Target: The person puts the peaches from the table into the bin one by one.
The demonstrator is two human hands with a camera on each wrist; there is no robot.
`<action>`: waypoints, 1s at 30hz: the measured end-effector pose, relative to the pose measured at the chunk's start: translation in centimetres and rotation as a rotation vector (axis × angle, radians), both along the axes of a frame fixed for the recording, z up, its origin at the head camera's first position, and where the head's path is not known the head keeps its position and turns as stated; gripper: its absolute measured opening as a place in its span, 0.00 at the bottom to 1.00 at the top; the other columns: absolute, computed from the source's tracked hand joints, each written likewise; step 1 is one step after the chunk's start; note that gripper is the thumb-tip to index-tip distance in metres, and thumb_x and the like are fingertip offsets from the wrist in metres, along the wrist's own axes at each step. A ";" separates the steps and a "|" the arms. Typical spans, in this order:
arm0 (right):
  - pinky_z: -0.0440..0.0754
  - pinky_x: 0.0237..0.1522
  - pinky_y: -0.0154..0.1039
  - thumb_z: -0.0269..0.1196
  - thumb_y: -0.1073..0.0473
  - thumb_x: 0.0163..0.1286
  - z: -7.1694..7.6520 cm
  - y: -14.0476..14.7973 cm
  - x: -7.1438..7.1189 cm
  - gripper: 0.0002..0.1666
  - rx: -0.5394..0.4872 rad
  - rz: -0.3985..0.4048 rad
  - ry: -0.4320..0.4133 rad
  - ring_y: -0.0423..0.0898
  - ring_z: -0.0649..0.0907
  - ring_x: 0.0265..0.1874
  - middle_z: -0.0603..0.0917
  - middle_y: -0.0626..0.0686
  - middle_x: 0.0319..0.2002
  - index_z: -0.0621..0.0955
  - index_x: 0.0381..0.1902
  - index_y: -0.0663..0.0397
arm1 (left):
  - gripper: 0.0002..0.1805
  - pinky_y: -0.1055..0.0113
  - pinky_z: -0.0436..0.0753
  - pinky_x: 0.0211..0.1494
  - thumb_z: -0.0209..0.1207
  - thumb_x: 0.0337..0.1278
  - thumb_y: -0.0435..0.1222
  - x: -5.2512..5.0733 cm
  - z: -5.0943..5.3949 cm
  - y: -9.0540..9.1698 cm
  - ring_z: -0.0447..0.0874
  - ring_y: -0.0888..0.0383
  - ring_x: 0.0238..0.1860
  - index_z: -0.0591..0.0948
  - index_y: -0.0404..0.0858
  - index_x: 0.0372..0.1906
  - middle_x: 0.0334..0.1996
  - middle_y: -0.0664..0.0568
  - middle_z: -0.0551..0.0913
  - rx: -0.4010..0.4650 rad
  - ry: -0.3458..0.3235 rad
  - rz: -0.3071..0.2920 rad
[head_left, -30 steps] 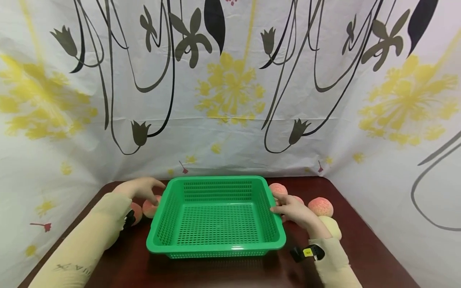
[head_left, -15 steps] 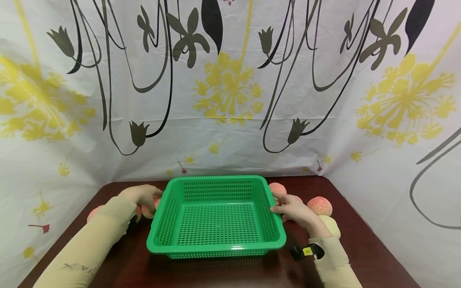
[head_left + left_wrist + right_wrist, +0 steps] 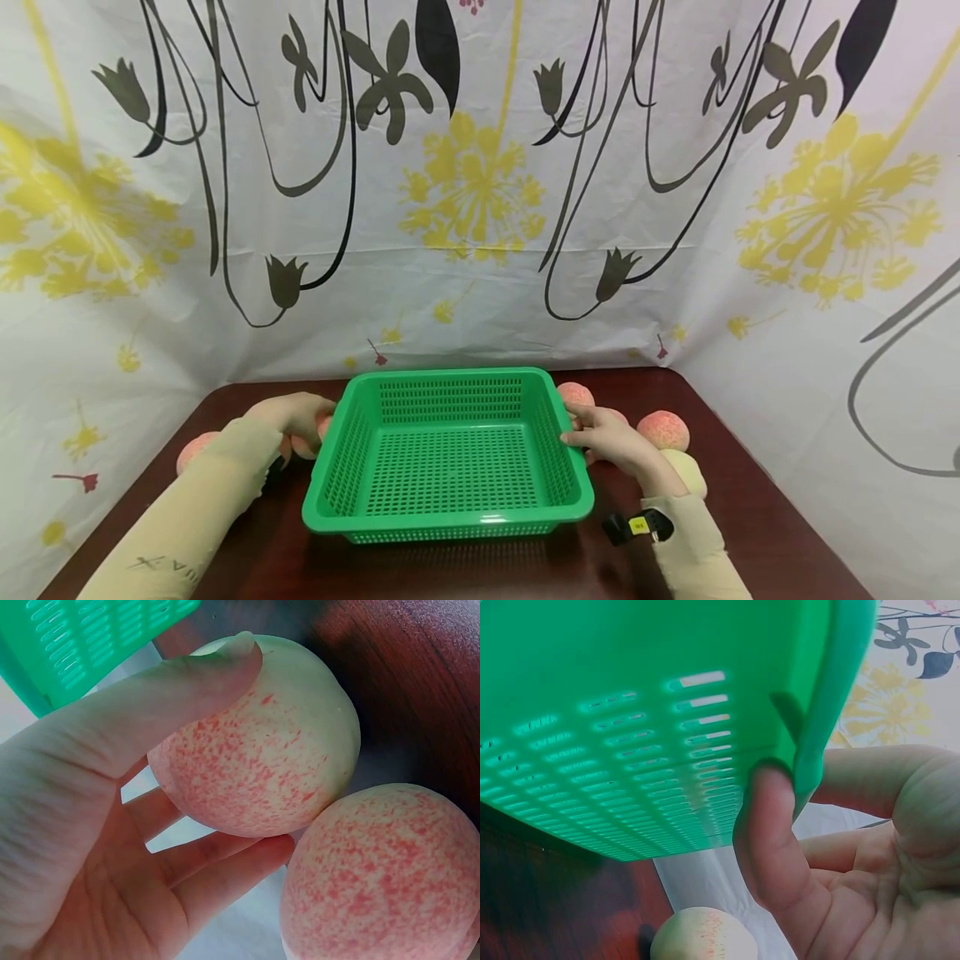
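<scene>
At the left side of the green plastic basket (image 3: 450,522), my left hand (image 3: 291,412) holds a peach (image 3: 259,750). The left wrist view shows the thumb over its top and the fingers curled beneath. A second speckled peach (image 3: 382,877) lies right beside it. My right hand (image 3: 611,437) grips the basket's right rim, which the right wrist view shows between thumb and fingers (image 3: 769,825). No fruit lies inside the basket.
Near the right hand are a pink peach (image 3: 663,431), a pale yellow fruit (image 3: 684,473) and another peach (image 3: 575,394) behind it. One peach (image 3: 193,450) lies beyond the left forearm. The dark red table (image 3: 450,575) meets a flowered cloth (image 3: 480,333) at the back.
My left hand has come down from above the peaches and taken hold of one. A peach has come into view beyond that forearm. The right hand stays on the rim.
</scene>
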State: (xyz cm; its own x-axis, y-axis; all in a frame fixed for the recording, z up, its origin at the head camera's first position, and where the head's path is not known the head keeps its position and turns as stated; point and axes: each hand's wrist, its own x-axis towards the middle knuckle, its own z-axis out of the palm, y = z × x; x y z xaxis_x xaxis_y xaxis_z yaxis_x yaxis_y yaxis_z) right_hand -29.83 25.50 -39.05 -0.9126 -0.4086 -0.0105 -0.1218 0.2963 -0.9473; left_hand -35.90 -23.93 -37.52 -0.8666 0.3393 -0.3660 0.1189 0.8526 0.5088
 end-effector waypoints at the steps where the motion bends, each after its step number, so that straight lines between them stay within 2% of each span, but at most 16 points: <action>1: 0.84 0.28 0.44 0.59 0.66 0.71 0.0 0.0 0.0 0.41 -0.003 0.001 -0.001 0.52 0.84 0.33 0.78 0.64 0.41 0.53 0.74 0.68 | 0.34 0.65 0.70 0.15 0.64 0.41 0.20 0.0 0.0 0.0 0.64 0.57 0.16 0.77 0.49 0.56 0.34 0.49 0.78 -0.003 0.003 0.008; 5: 0.84 0.29 0.45 0.59 0.66 0.71 0.1 0.0 0.0 0.41 -0.002 0.002 0.002 0.52 0.84 0.33 0.78 0.65 0.42 0.54 0.74 0.68 | 0.38 0.65 0.71 0.15 0.64 0.40 0.20 0.0 0.0 -0.1 0.70 0.55 0.20 0.75 0.48 0.61 0.37 0.48 0.78 0.001 0.000 0.014; 8: 0.84 0.29 0.45 0.59 0.66 0.71 0.0 0.0 -0.1 0.41 0.001 0.001 0.001 0.52 0.84 0.33 0.78 0.64 0.41 0.53 0.74 0.69 | 0.37 0.65 0.71 0.14 0.64 0.40 0.21 0.0 0.1 -0.1 0.70 0.56 0.19 0.76 0.49 0.59 0.37 0.48 0.78 -0.001 0.000 0.005; 12: 0.84 0.29 0.45 0.58 0.66 0.71 -0.1 0.0 -0.2 0.41 0.003 0.001 -0.008 0.51 0.84 0.33 0.78 0.63 0.40 0.52 0.74 0.69 | 0.34 0.65 0.72 0.13 0.65 0.40 0.21 -0.2 -0.1 -0.1 0.67 0.56 0.16 0.77 0.52 0.56 0.35 0.49 0.78 -0.016 0.011 -0.001; 16: 0.85 0.30 0.46 0.58 0.66 0.71 -0.2 0.0 -0.2 0.41 0.005 0.002 -0.005 0.51 0.85 0.33 0.78 0.63 0.40 0.52 0.74 0.69 | 0.34 0.65 0.72 0.14 0.65 0.40 0.22 -0.2 -0.3 -0.2 0.68 0.56 0.18 0.77 0.51 0.56 0.33 0.49 0.79 -0.013 0.013 0.001; 23: 0.85 0.28 0.47 0.59 0.65 0.71 -0.1 0.0 -0.1 0.41 0.014 0.002 0.012 0.53 0.84 0.32 0.76 0.62 0.38 0.54 0.74 0.69 | 0.37 0.66 0.64 0.15 0.60 0.39 0.18 0.1 0.0 -0.1 0.61 0.57 0.18 0.76 0.49 0.58 0.31 0.48 0.79 0.046 -0.026 0.024; 28: 0.84 0.27 0.45 0.60 0.65 0.70 -0.1 0.0 -0.1 0.41 0.019 -0.003 0.013 0.52 0.84 0.32 0.76 0.61 0.38 0.54 0.74 0.68 | 0.40 0.65 0.67 0.16 0.60 0.39 0.17 0.4 0.3 0.0 0.61 0.58 0.17 0.74 0.47 0.63 0.38 0.47 0.78 0.052 -0.029 0.030; 30: 0.83 0.26 0.44 0.60 0.65 0.70 -0.1 0.0 -0.1 0.41 0.024 -0.012 0.017 0.50 0.84 0.31 0.76 0.61 0.38 0.54 0.74 0.68 | 0.41 0.63 0.69 0.15 0.61 0.39 0.17 0.4 0.6 0.0 0.65 0.57 0.18 0.73 0.46 0.64 0.40 0.46 0.76 0.054 -0.030 0.034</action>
